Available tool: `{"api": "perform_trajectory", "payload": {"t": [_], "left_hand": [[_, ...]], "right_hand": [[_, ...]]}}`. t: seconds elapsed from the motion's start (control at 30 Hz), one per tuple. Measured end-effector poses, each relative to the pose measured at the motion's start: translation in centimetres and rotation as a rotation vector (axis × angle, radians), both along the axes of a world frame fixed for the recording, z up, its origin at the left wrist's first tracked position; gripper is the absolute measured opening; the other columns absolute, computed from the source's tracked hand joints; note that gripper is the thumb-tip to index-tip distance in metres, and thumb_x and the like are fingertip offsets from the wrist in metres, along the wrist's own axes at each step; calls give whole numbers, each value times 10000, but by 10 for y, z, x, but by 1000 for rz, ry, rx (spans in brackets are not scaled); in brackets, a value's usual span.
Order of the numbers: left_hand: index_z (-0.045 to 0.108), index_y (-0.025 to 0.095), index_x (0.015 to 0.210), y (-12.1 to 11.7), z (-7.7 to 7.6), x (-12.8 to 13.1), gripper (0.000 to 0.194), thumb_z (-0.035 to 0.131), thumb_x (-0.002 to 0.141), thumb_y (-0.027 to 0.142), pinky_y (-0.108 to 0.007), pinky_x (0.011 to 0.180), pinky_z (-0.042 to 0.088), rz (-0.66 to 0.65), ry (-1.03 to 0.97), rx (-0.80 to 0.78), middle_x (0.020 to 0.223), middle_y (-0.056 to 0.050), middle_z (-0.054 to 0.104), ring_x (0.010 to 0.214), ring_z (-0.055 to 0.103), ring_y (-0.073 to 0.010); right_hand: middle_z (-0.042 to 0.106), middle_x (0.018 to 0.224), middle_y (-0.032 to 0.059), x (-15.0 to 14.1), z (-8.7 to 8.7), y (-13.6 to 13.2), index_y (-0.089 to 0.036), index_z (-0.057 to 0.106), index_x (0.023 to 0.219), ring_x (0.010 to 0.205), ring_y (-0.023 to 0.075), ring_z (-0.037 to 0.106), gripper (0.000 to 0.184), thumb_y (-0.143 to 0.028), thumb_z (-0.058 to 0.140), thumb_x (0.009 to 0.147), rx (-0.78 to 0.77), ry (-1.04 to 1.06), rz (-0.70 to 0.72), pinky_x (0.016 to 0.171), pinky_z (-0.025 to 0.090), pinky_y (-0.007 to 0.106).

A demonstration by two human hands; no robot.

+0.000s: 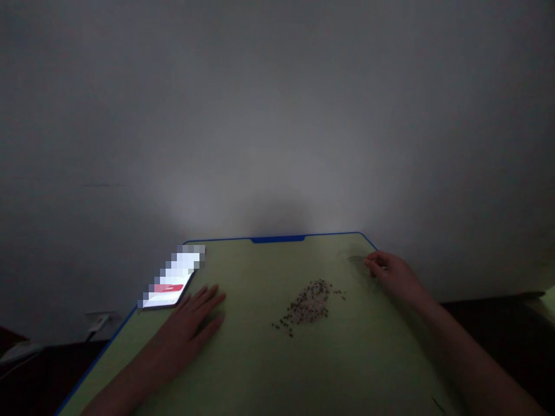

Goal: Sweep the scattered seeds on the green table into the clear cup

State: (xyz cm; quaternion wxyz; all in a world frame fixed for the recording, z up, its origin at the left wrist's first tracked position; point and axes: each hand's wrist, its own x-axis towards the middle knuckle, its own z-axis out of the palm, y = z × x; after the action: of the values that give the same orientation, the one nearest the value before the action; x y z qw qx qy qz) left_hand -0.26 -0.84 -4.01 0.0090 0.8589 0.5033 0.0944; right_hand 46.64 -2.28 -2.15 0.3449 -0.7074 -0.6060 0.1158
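My left hand (197, 315) lies flat on the left of the pale green table, its fingers stretched out and apart, holding nothing. Just beyond its fingertips is a lit tablet or phone (171, 277), partly pixelated. Near the table's far right corner my right hand (388, 271) is closed in a pinch. A thin, pale, curved edge (358, 258) shows at its fingertips, too faint to name. Between my hands, nearer the right one, is a loose heap of small pale and dark grains (310, 303), with several dark ones scattered at its ends.
The green table (251, 370) has a blue rim with a wider blue tab (278, 238) at the far edge. A grey wall (277, 127) rises behind it. On the lower left wall is a socket with a white plug (100, 322). The light is dim.
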Motion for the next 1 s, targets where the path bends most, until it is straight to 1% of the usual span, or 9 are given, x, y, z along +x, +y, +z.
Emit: {"api": "perform_trajectory", "payload": {"t": [0.13,0.23,0.37,0.5,0.57,0.7,0.77,0.87,1.0], "left_hand": [[465,271,1331,-3,3,-2,530,384,878,533,-501,1055,335,-3,5,-31,1434,-60,388,1321,358,-270],[478,276,1321,-6,7,-2,524,409,868,531,-498,1047,346,-3,-1,-18,1423,-60,402,1309,377,-272],[469,251,1330,-11,14,1,535,394,877,526,-480,1047,354,8,31,-42,1427,-74,393,1312,373,-268],[474,237,1330,-19,20,1,548,388,877,534,-465,1040,372,3,46,-58,1426,-81,395,1308,379,-271],[478,232,1328,-24,24,0,559,376,877,546,-464,1038,373,3,65,-80,1430,-85,388,1308,378,-273],[489,239,1321,-31,29,1,573,370,868,569,-464,1032,381,9,91,-110,1426,-88,396,1295,398,-279],[500,244,1312,-32,27,1,565,384,862,566,-472,1029,383,6,70,-97,1416,-88,413,1286,412,-285],[518,245,1298,-30,18,0,551,398,860,559,-490,1027,381,13,26,-68,1404,-98,437,1274,430,-293],[539,277,1275,-28,8,-3,521,422,853,560,-494,1029,384,24,-29,-34,1393,-80,467,1268,442,-294]], "right_hand": [[637,596,20,19,4,-3,-213,579,715,560,190,585,198,-371,476,778,-38,-31,14,557,420,295],[631,564,21,34,6,-4,-213,576,671,551,193,585,195,-355,477,761,-81,-35,27,556,422,300],[622,547,21,38,4,-5,-201,583,647,519,178,577,180,-334,506,742,-164,-11,55,524,425,287],[553,451,-16,21,3,-6,-193,557,632,349,131,485,193,-346,531,745,-278,43,96,377,364,248],[532,426,-32,7,4,-6,-190,544,649,322,114,460,186,-341,534,758,-294,62,122,362,347,232],[539,448,-36,-23,7,-9,-189,535,674,337,99,454,165,-311,526,784,-275,71,181,382,340,220],[528,440,-40,-37,7,-12,-190,529,684,338,101,458,166,-308,512,799,-281,75,208,383,342,219],[538,463,-36,-53,4,-15,-187,525,713,338,96,454,179,-318,477,826,-290,87,238,368,340,208],[585,561,-17,-57,5,-15,-188,534,775,337,85,419,208,-354,433,850,-286,109,243,323,308,198]]}}
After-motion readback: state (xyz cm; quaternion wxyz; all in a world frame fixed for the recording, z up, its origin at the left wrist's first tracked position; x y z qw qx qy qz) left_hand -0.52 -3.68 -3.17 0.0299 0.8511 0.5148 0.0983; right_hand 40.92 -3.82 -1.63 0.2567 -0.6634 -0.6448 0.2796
